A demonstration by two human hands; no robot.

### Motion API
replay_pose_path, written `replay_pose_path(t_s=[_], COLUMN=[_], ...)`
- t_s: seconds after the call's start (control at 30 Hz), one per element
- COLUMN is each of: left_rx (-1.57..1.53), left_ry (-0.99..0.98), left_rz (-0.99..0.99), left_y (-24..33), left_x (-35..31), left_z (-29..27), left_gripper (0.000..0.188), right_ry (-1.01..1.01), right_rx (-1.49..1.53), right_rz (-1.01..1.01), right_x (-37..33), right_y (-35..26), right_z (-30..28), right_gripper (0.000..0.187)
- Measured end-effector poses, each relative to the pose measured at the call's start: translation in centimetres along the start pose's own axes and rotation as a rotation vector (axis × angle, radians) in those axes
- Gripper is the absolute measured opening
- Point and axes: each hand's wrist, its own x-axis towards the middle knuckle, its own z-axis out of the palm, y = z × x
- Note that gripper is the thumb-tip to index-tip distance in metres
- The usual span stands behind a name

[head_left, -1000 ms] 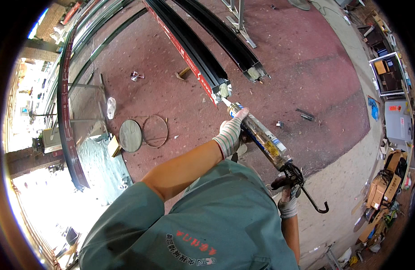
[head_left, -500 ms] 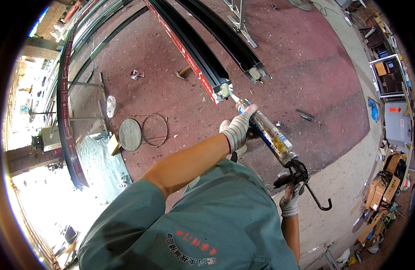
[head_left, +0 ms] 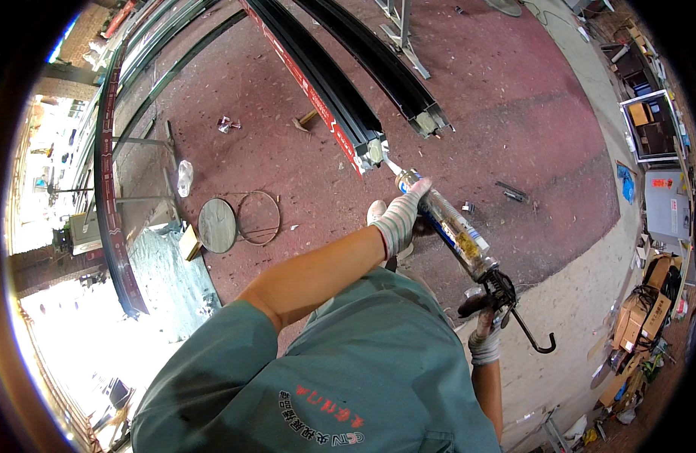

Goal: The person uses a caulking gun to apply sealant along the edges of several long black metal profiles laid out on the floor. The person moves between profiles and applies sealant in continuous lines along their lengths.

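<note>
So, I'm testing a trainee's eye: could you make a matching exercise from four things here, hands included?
1. caulking gun
2. left hand
3. right hand
4. hammer

A. at the gun's rear end
B. lying on the reddish floor
C. held in both hands
D. around the gun's front, near its nozzle

Pairs: 1-C, 2-D, 3-A, 4-B

Lettering (head_left: 336, 412) on green shirt (head_left: 310, 355) and red strip (head_left: 318, 106)
</note>
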Motion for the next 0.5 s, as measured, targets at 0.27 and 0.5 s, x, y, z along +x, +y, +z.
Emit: replay_pose_path(t_s=[0.27, 0.5], left_rx=[0.013, 0.108], left_ry=[-0.051, -0.084], left_rz=[0.019, 0.041], left_y=[1.4, 1.8], left_x=[-2.2, -2.4], left_z=[1.5, 1.5], left_gripper=[0.05, 0.057], right_ry=[-0.074, -0.064], right_rx=[0.011, -0.215], right_rz=[-0.233, -0.329], right_x=[0.1, -0.8], right_y=[-4.4, -6.7], right_z=[4.1, 7.0], right_gripper=[0.05, 0.041])
